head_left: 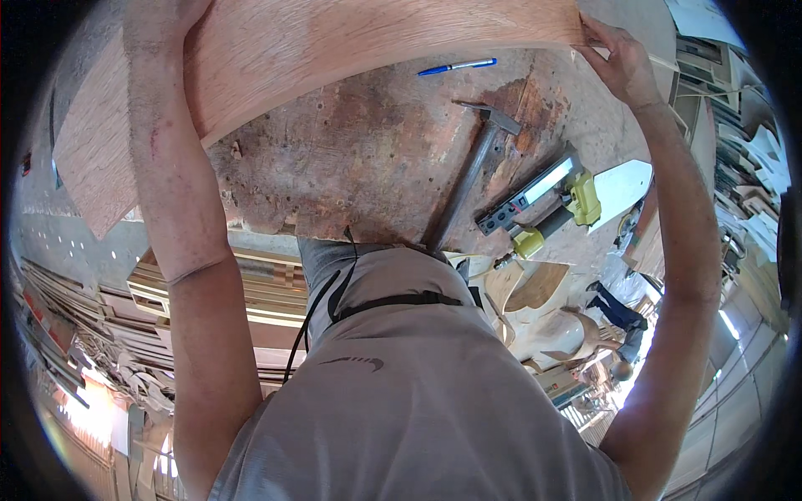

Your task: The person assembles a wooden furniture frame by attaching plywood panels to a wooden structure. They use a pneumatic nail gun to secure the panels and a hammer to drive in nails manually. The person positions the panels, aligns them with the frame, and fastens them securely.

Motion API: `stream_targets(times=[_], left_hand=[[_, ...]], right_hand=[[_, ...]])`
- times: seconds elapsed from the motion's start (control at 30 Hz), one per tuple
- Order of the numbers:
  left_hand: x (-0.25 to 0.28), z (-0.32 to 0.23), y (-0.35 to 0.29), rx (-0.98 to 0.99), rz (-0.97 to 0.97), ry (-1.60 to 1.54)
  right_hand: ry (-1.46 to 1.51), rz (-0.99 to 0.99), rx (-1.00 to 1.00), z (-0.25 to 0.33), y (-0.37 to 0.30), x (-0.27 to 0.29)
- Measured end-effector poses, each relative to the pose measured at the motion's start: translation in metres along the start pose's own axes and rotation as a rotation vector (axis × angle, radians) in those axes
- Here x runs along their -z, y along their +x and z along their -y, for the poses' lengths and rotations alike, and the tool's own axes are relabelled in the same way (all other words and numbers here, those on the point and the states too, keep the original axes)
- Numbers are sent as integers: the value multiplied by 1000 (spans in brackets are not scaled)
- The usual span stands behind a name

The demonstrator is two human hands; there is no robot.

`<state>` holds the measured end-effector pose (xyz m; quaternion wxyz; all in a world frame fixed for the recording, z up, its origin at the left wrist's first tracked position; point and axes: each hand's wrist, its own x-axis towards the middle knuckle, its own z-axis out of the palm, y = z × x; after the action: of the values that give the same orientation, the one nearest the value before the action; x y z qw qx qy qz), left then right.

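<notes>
A curved plywood panel point(376, 37) spans the far side of the workbench, running from the left to the upper right. Thumb and fingers of my right hand point(620, 65) are closed on its right end. My left forearm crosses over the panel's left part; of my left hand point(190, 10) only a bit shows at the upper edge, its fingers out of sight. Between my arms lie a blue and silver pen point(458, 66), a claw hammer point(468, 171) and a pneumatic nail gun point(543, 209) with yellow-green parts.
The worn workbench top point(334, 159) ends close to my waist. A white pointed sheet point(622, 192) lies by the nail gun. Stacked wooden strips point(267, 288) stand below at the left. Another person point(622, 326) is in the background at the lower right, near curved wooden pieces point(539, 286).
</notes>
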<state>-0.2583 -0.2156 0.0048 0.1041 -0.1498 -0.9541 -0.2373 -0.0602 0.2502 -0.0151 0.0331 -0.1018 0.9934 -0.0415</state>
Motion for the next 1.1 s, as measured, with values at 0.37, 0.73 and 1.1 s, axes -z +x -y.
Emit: stream_targets(times=[0.37,0.73,1.1], left_hand=[[2,1,-1,-32,-29,3],[-10,27,8,-81,-56,88],[-8,29,10,-84,-46,129]], right_hand=[[-52,-22,21,4,2,2],[91,-527,-555,63,-73,15],[1384,-640,-1869,169,-372,-165]])
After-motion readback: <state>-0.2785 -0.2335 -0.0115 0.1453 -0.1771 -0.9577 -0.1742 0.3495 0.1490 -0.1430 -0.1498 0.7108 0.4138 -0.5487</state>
